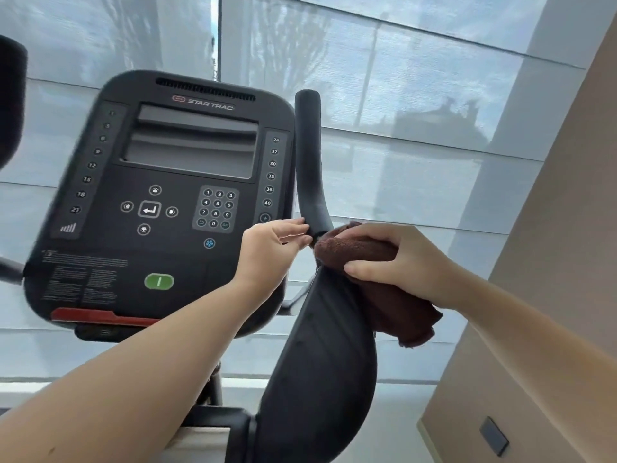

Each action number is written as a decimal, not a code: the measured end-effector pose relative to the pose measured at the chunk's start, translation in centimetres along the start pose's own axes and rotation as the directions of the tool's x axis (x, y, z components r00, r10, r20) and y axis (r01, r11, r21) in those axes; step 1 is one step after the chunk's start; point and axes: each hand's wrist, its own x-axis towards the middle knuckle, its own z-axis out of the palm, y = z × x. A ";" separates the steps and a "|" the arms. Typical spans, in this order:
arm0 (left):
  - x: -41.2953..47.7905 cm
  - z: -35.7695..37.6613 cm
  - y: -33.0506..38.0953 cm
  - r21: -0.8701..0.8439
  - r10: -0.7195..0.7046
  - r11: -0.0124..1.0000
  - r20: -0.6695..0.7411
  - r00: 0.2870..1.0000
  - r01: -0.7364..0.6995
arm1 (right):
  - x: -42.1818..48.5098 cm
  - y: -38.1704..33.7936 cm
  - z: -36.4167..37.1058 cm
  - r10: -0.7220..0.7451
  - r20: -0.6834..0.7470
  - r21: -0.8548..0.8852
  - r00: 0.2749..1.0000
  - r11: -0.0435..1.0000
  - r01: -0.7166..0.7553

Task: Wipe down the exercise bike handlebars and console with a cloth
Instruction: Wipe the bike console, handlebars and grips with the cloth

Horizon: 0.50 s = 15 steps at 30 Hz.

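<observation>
1. Gripping the cloth (394,305) in the head view, the only one, the right hand (400,259) curls its fingers over the brown bundle with the thumb beneath. It presses the cloth onto the bend at the foot of the right handlebar (309,155). A loose end of the cloth hangs down beside the black pad (317,362).
2. The left hand (270,252) reaches in from the other side and its fingertips (300,225) meet the same bend. I cannot tell whether they pinch the bar or only touch it.
3. From the gripped cloth the handlebar's long axis runs nearly upright, rising up and slightly left to a rounded tip. That length above the cloth is bare, so a wipe would likely travel upward along it.
4. The console (160,195) lies to the left of both hands, just beside the bar. The left hand is nearer it, but the cloth sits in the right, so I judge the console is not yet being wiped.
</observation>
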 end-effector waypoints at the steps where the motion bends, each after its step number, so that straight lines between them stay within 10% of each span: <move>1: 0.0 0.0 0.1 0.012 0.003 1.000 -0.004 1.000 -0.003 | -0.2 0.5 0.0 0.013 -0.053 0.075 0.999 0.997 -0.009; 6: 0.1 -0.1 0.5 0.031 -0.018 0.999 0.008 1.000 0.017 | 3.2 3.9 1.8 0.197 -0.474 0.471 0.858 0.880 0.058; 15: -0.1 0.2 1.8 0.128 -0.009 0.992 0.058 0.998 0.002 | 1.7 6.5 3.3 -0.012 -0.309 0.424 0.951 0.894 0.149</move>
